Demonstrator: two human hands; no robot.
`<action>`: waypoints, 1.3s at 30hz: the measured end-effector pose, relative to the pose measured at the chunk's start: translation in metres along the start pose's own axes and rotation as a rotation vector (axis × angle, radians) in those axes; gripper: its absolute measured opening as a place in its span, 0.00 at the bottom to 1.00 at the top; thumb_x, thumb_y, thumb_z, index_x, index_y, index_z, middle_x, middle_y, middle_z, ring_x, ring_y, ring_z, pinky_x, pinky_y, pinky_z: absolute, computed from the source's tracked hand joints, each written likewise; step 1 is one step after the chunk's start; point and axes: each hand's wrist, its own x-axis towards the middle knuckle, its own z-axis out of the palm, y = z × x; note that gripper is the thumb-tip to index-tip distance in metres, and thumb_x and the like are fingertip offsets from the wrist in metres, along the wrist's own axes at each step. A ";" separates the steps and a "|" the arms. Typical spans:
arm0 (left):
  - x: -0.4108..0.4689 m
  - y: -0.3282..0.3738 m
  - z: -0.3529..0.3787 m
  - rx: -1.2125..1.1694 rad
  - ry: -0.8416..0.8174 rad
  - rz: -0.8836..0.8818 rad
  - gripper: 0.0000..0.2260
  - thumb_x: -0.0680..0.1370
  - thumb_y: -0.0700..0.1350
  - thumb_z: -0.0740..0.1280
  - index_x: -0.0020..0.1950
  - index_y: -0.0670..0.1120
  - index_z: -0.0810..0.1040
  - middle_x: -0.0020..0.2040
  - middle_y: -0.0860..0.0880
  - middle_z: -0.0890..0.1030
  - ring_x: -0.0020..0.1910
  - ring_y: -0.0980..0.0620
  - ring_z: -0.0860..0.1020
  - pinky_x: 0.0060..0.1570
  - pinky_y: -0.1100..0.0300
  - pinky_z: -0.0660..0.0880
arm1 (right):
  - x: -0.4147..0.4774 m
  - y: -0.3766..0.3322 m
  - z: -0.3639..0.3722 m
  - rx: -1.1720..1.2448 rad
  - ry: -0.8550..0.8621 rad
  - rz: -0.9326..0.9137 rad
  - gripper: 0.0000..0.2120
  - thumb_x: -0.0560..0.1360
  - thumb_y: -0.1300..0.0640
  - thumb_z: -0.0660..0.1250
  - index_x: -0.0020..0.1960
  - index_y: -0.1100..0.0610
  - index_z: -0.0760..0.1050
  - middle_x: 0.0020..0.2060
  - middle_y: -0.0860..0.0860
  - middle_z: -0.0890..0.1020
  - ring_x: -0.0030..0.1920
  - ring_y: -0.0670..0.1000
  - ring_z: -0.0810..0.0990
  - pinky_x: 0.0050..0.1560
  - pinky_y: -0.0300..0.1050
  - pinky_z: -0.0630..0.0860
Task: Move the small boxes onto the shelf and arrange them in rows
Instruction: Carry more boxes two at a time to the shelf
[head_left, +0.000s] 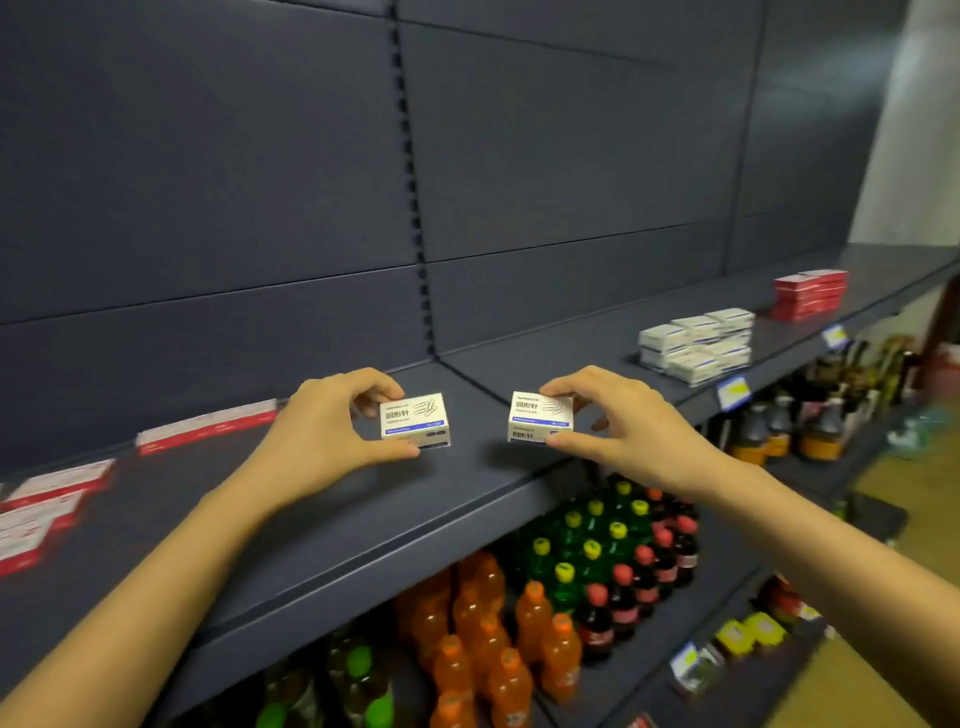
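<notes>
One small box (414, 420) is pinched in each hand's fingers (384, 451) above the shelf (322, 525); neither is yet placed in rows

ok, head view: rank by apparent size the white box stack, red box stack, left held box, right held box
1. white box stack, clearly largest.
2. red box stack, left box and right box: about alike in the frame. The held two are nearer the camera, so no ranking among them.

Two paper-clip boxes (414, 420), one per grip: left hand (322, 431), right hand (623, 421). Right of the grips: one white stack (696, 345), one red stack (808, 293).
</notes>
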 end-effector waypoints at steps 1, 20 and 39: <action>0.010 0.014 0.014 -0.022 -0.004 0.008 0.19 0.62 0.52 0.78 0.49 0.52 0.78 0.45 0.56 0.82 0.44 0.56 0.78 0.48 0.54 0.76 | -0.007 0.015 -0.012 0.005 0.010 0.016 0.18 0.71 0.46 0.68 0.59 0.44 0.72 0.52 0.38 0.75 0.51 0.41 0.76 0.49 0.48 0.78; 0.139 0.192 0.202 -0.107 -0.006 0.059 0.20 0.63 0.54 0.76 0.51 0.51 0.78 0.49 0.54 0.78 0.44 0.55 0.75 0.49 0.49 0.75 | -0.069 0.230 -0.148 -0.082 0.032 0.120 0.20 0.71 0.45 0.68 0.62 0.43 0.71 0.54 0.39 0.75 0.52 0.44 0.77 0.46 0.48 0.78; 0.212 0.191 0.263 -0.032 0.110 -0.101 0.16 0.65 0.56 0.74 0.47 0.55 0.73 0.47 0.57 0.78 0.40 0.56 0.72 0.44 0.55 0.73 | 0.038 0.327 -0.156 0.079 -0.026 -0.033 0.16 0.71 0.48 0.70 0.57 0.42 0.71 0.55 0.36 0.77 0.52 0.40 0.77 0.50 0.51 0.78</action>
